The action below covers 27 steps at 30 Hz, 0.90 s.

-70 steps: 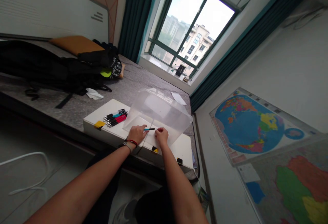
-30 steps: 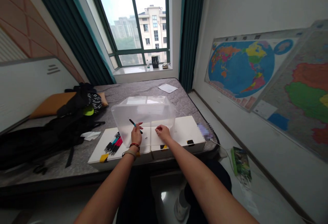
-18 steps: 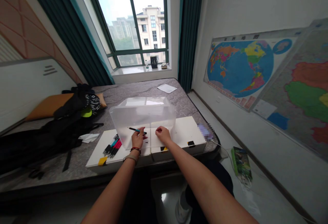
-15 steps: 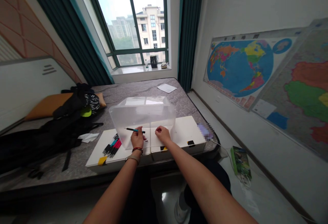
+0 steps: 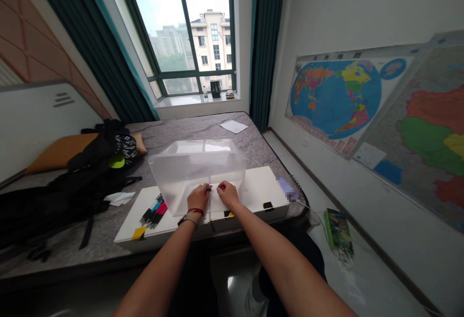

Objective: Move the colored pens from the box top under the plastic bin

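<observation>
My left hand (image 5: 198, 198) is closed around a pen (image 5: 209, 189). Most of the pen is hidden by the fingers, and a short end shows on the side toward the other hand. Just to the right, my right hand (image 5: 227, 194) has its fingertips pinched together; whether something small is between them cannot be made out. A small gap separates the two hands. Around or directly behind them stands a clear plastic bin (image 5: 184, 165), resting on white boxes (image 5: 259, 186). To the left, several black, blue and red pens (image 5: 154, 211) lie in a bunch.
The boxes sit at the front edge of a grey mattress (image 5: 181, 128). A black bag (image 5: 54, 201) and crumpled tissue (image 5: 119, 198) lie to the left. A sheet of paper (image 5: 234, 126) is farther back. A blurred purple object (image 5: 288, 188) with a cable lies right.
My left hand has turned, so the pen that pointed left now has its end facing my right hand. My right hand stays pinched in nearly the same place. The view has shifted slightly.
</observation>
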Motion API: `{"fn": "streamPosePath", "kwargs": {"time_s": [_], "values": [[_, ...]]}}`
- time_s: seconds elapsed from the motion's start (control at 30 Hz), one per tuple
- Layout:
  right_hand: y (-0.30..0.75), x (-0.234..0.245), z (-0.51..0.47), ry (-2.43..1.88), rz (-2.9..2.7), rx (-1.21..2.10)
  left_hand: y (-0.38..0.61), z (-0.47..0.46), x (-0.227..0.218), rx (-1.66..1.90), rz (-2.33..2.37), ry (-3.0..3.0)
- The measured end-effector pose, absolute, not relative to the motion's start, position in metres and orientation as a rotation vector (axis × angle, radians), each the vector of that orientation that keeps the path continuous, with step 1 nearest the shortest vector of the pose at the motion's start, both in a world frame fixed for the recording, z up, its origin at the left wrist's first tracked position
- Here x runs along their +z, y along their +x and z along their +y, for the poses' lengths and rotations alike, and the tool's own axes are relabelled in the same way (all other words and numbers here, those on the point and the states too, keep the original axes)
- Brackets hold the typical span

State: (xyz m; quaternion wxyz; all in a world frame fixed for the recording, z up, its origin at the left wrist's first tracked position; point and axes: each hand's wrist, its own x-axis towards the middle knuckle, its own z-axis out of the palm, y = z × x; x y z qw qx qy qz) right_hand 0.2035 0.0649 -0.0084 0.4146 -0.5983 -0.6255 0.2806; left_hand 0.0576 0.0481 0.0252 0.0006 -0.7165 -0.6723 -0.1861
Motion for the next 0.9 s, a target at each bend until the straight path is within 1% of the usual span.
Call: {"fn": "streamPosePath", "kwargs": {"time_s": [0.07, 0.13, 0.37, 0.73, 0.9], "values": [[0.203, -0.007, 0.065, -1.513, -1.562, 0.715, 0.058, 0.049, 0.022, -0.46, -2.118, -2.292], [0.203, -0.007, 0.065, -1.516, -1.555, 0.727, 0.058, 0.049, 0.02, -0.417, -2.121, -2.289], [0.204, -0.007, 0.065, -1.493, -1.551, 0.728, 0.057, 0.048, 0.017, -0.445, -2.108, -2.284], [0.203, -0.013, 0.066, -1.513, -1.531, 0.7, 0.061, 0.049, 0.013, -0.326, -2.134, -2.217], [0.204, -0.017, 0.069, -1.473, -1.498, 0.775, 0.06, 0.049, 0.012, -0.356, -2.116, -2.207]]}}
